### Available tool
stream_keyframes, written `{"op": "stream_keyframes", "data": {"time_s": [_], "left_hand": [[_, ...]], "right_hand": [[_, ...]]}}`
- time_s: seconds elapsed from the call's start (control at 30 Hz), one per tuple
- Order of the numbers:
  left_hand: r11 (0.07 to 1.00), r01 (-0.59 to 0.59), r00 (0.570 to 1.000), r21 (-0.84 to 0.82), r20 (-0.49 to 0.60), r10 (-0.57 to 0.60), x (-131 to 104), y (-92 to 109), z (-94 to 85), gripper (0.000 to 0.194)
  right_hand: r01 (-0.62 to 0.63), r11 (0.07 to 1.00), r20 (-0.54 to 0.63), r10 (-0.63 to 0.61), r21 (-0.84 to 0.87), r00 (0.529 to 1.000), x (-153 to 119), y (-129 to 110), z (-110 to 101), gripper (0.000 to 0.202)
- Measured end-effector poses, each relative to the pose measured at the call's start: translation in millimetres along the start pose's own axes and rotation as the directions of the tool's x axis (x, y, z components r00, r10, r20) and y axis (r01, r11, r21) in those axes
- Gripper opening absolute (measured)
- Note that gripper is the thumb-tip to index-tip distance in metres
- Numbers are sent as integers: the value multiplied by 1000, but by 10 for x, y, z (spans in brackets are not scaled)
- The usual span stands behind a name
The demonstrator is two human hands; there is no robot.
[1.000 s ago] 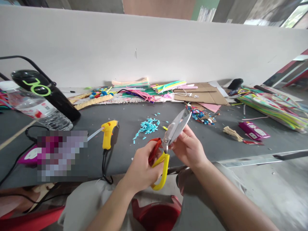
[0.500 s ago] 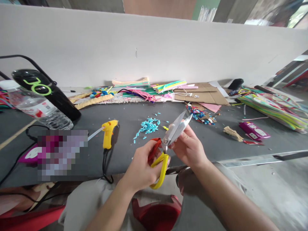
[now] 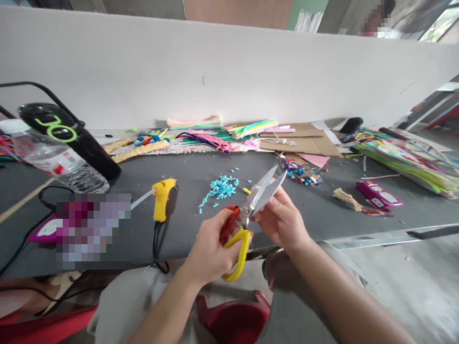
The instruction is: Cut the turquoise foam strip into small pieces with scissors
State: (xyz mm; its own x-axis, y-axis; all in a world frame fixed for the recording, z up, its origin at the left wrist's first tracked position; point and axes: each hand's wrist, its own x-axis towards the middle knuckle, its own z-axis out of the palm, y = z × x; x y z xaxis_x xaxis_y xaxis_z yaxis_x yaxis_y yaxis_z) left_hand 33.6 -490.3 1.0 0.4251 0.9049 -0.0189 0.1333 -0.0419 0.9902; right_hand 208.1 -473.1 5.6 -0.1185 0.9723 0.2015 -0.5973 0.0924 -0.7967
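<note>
My left hand (image 3: 217,248) is wrapped round the red and yellow handles of a pair of scissors (image 3: 246,210), whose blades stand apart and point up and to the right. Just beyond the pivot, my right hand (image 3: 281,215) is closed beside the blades; what its fingers pinch, if anything, is hidden behind the metal. Past the hands lies a pile of small light-blue pieces (image 3: 222,186) on the dark grey table (image 3: 190,167). A tiny yellow piece (image 3: 246,190) rests between that pile and the blades.
A yellow glue gun (image 3: 162,200) stands left of the pile. Farther left are a plastic bottle (image 3: 53,157) and a black flask (image 3: 89,148). Pipe cleaners (image 3: 405,162) and a purple packet (image 3: 379,195) lie at right, cardboard (image 3: 297,143) at the back.
The yellow handle has shifted very slightly to the left. Both hands stay in nearly the same place. A blurred figure has appeared beyond the partition at the top right.
</note>
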Motion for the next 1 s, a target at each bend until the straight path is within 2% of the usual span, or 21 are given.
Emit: {"op": "stream_keyframes", "data": {"time_s": [0.63, 1.0], "left_hand": [[999, 15, 1000, 30, 14, -15, 5, 45, 5, 22], [999, 36, 999, 23, 4, -36, 5, 32, 19, 22]], "right_hand": [[-23, 996, 21, 21, 86, 1000, -3, -38, 58, 13], [-32, 998, 1, 32, 61, 999, 1, -41, 64, 15]]}}
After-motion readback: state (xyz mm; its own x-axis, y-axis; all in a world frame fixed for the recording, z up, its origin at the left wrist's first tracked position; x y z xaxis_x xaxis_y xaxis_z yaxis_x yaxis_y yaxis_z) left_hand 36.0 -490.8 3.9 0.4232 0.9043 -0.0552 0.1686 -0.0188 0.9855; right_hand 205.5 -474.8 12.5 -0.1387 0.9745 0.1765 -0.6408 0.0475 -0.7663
